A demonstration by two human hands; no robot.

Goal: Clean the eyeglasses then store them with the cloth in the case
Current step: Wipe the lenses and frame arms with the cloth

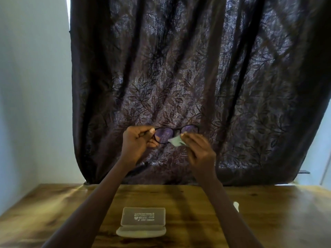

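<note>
Dark-framed eyeglasses (176, 134) are held up in the air in front of the curtain. My left hand (137, 143) grips the frame's left end, thumb on top. My right hand (198, 149) pinches a small pale cloth (176, 140) against the lower part of the lens nearest the bridge, and its fingers hide part of the right lens. Below, a grey eyeglass case (142, 221) lies open on the wooden table (268, 212), lid raised with printed text inside; neither hand touches it.
A dark leaf-patterned curtain (197, 68) hangs just behind the table. Pale walls stand at the left and far right. A small white object (236, 205) shows on the table beside my right forearm.
</note>
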